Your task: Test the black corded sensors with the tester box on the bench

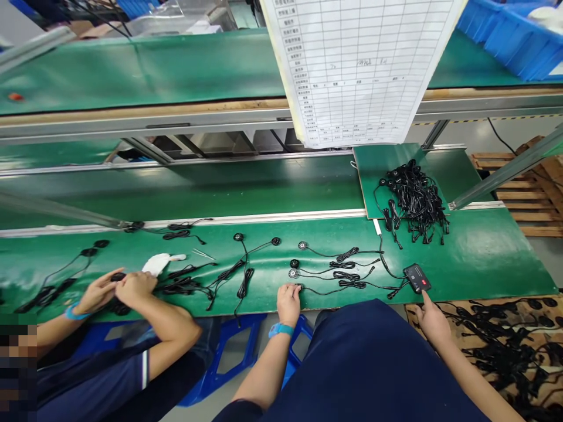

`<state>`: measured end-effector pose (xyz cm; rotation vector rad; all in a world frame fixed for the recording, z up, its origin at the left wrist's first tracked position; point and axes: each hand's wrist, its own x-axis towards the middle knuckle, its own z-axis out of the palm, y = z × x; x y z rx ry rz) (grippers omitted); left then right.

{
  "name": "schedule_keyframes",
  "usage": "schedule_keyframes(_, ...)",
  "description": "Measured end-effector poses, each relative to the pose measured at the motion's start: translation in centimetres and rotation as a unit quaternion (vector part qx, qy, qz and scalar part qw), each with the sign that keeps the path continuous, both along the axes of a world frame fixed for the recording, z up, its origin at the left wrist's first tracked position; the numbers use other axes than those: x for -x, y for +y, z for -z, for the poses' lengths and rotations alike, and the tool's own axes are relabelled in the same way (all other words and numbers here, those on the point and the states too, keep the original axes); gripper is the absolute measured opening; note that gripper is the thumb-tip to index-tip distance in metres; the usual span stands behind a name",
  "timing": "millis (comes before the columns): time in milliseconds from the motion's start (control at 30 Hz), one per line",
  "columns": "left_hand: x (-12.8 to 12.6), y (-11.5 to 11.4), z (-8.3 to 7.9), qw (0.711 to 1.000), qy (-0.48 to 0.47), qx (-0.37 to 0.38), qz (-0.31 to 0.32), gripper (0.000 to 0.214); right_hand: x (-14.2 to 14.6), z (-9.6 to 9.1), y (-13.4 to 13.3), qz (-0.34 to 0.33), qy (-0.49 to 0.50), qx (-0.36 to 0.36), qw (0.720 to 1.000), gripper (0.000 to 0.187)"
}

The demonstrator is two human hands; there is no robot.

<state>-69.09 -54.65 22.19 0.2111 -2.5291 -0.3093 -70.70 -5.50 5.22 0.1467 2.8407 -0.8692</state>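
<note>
My left hand [288, 301] rests at the near edge of the green bench [484, 258], fingers curled over a small round black sensor [299, 286] on a thin cable. My right hand [432, 319] points its index finger up at a small black tester box [417, 277] with a red button, the fingertip just below it. Three more round sensors with coiled cables [343, 266] lie between my hands, their leads running to the box.
A co-worker's two hands [118, 289] handle black cables at the left, beside a white cloth [156, 264]. A heap of black cables [416, 199] sits on a green mat at the back right. A printed sheet [356, 64] hangs above. More cables fill a carton [505, 334] at my right.
</note>
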Motion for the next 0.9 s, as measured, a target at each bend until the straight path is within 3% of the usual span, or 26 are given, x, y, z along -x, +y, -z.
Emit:
schedule_keyframes(100,-0.2,-0.1,-0.4,1.000,-0.014,-0.012,0.002,0.028,-0.4,-0.8,-0.2,0.021,0.027,0.050,0.998,0.061)
schedule_keyframes(233,-0.1,-0.5,-1.2,0.999,-0.003,-0.026,-0.028,0.025,-0.9,-1.4,-0.9,0.002,0.081,0.123,0.989,0.060)
schedule_keyframes(433,3.2,-1.9,-2.9,0.997,0.007,-0.022,-0.077,0.029,-1.1,0.1,-3.0,-0.063,0.139,0.185,0.971,0.056)
schedule_keyframes(567,4.9,-2.7,-3.3,0.997,-0.025,-0.022,-0.068,0.028,-1.3,1.2,-3.5,-0.083,0.124,0.211,0.966,0.054)
schedule_keyframes(767,3.9,-2.9,-3.3,0.997,-0.057,-0.010,-0.049,0.029,-2.0,1.6,-2.8,-0.050,0.126,0.234,0.963,0.051)
schedule_keyframes(900,3.5,-3.2,-3.3,0.994,-0.081,-0.015,-0.067,0.030,-1.7,1.2,-3.4,0.012,0.088,0.303,0.949,0.050)
